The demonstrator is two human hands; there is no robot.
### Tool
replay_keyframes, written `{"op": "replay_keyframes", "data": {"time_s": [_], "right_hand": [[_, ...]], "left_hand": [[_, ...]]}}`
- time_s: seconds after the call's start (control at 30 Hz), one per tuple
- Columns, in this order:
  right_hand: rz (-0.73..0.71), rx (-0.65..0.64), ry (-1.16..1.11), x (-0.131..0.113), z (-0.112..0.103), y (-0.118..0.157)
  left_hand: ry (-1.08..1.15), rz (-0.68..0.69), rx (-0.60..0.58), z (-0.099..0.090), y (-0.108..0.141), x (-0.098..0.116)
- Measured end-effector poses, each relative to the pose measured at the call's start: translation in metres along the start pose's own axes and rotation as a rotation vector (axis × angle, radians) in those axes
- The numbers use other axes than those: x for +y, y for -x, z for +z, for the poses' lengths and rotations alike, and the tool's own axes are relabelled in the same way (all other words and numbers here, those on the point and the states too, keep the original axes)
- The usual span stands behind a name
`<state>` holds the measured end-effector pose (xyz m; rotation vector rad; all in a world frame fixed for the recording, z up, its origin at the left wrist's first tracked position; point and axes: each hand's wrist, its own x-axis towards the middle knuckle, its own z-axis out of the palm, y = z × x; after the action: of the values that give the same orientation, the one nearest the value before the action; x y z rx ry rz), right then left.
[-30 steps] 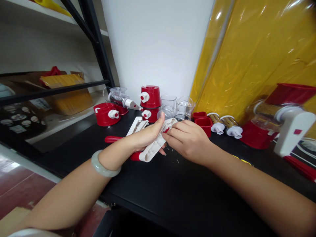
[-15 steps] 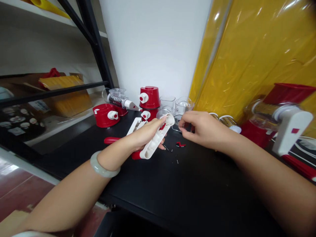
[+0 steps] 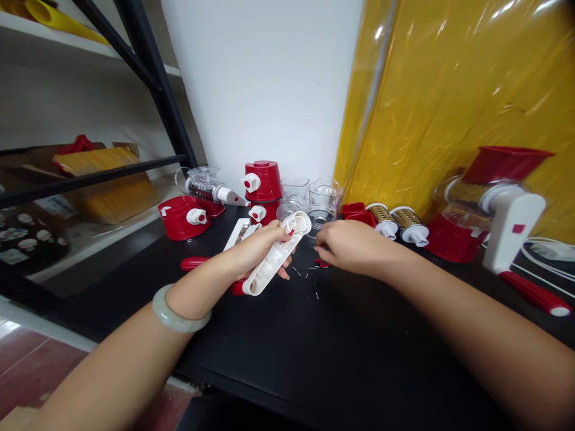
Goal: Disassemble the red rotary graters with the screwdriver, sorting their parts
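Note:
My left hand (image 3: pixel 260 248) is wrapped round a white plastic crank arm (image 3: pixel 272 263), its hollow side up, with a small red piece (image 3: pixel 290 232) near its round end by my thumb. My right hand (image 3: pixel 344 244) is just right of the crank arm, fingers curled together over the table; what they hold, if anything, is hidden. Under those fingertips lies a small red part (image 3: pixel 321 263). Several tiny metal pins (image 3: pixel 317 295) are scattered in front of it. A second white crank piece (image 3: pixel 236 232) and a red handle (image 3: pixel 194 263) lie beyond my left wrist.
Red bases (image 3: pixel 184 218) and stacked ones (image 3: pixel 263 182) stand at the back left, beside clear cups (image 3: pixel 324 194). Grater drums (image 3: pixel 408 224) and an assembled red grater (image 3: pixel 489 203) are at the right. A black-framed shelf (image 3: pixel 168 114) rises on the left.
My right hand has come down toward the small red part and its fingers have closed up more. My left hand keeps its grip on the crank arm. The view has shifted slightly.

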<state>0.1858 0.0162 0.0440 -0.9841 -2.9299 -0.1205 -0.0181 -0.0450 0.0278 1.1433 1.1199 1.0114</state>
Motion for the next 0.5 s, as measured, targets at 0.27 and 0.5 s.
{"op": "replay_keyframes", "data": {"time_s": [0.27, 0.5], "right_hand": [[0.001, 0.372, 0.095, -0.012, -0.023, 0.015], [-0.421, 0.645, 0.065, -0.005, -0.008, 0.009]], "left_hand": [[-0.037, 0.003, -0.011, 0.004, 0.003, 0.003], [-0.129, -0.039, -0.034, 0.004, 0.004, 0.001]]}}
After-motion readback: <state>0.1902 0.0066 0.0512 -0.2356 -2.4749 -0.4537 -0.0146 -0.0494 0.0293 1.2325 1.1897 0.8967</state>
